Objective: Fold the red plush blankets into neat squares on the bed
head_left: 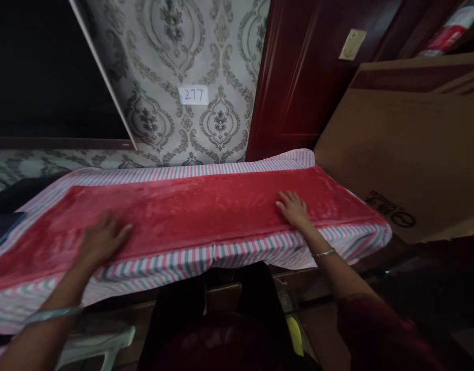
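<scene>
A long red velvety cloth lies flat on a striped pink, grey and white sheet that covers a narrow table. My left hand rests palm down on the red cloth near its front left, slightly blurred, fingers stretched forward. My right hand lies flat on the cloth's right part, fingers spread, just behind the cloth's front edge. Each wrist wears a thin bangle. Neither hand holds anything.
A big cardboard box leans at the right, touching the table's end. Behind are patterned wallpaper with a label reading 277, a dark red door and a dark screen. A white plastic stool stands below left.
</scene>
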Action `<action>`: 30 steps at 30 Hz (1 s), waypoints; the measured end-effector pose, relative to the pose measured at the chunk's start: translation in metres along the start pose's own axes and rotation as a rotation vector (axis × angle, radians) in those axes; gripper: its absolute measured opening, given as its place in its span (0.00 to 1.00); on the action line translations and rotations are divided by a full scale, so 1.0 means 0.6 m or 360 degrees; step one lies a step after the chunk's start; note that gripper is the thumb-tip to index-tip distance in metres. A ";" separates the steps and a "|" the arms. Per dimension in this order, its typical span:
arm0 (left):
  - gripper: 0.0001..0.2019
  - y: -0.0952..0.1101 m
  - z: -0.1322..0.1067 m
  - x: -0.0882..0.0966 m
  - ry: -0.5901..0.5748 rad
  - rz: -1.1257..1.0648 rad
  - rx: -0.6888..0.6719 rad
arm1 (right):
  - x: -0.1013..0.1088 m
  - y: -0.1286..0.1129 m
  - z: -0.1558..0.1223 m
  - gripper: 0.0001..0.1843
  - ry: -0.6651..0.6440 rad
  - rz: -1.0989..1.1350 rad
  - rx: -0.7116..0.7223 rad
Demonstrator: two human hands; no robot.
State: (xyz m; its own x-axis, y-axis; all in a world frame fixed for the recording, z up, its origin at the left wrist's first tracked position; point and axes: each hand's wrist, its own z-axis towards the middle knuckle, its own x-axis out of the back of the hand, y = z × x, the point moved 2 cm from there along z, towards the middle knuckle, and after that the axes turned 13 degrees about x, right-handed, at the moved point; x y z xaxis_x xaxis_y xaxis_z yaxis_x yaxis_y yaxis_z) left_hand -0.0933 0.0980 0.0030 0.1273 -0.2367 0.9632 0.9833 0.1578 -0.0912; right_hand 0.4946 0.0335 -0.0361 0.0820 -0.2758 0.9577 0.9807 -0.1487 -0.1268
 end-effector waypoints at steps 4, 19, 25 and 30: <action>0.32 0.145 0.010 0.011 -0.0252 -0.0241 -0.0283 | -0.025 -0.157 0.024 0.32 -0.0035 0.0128 0.0410; 0.32 0.204 -0.018 -0.045 -0.0317 -0.0351 -0.0469 | -0.074 -0.215 -0.007 0.26 0.0037 0.0229 0.0500; 0.32 0.204 -0.018 -0.048 -0.0298 -0.0393 -0.0472 | -0.065 -0.231 0.044 0.20 0.0211 0.0581 0.0493; 0.32 0.203 -0.020 -0.045 -0.0306 -0.0403 -0.0475 | -0.071 -0.292 0.106 0.21 0.0269 0.0752 0.0538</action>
State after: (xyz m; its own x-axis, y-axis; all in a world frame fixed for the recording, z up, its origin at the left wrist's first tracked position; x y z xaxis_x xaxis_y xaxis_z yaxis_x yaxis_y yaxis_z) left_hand 0.0248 0.1122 -0.0371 -0.1218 -0.0449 0.9915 0.9784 -0.1733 0.1123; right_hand 0.3308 0.1318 -0.0384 0.5205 -0.3898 0.7597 0.8492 0.3290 -0.4130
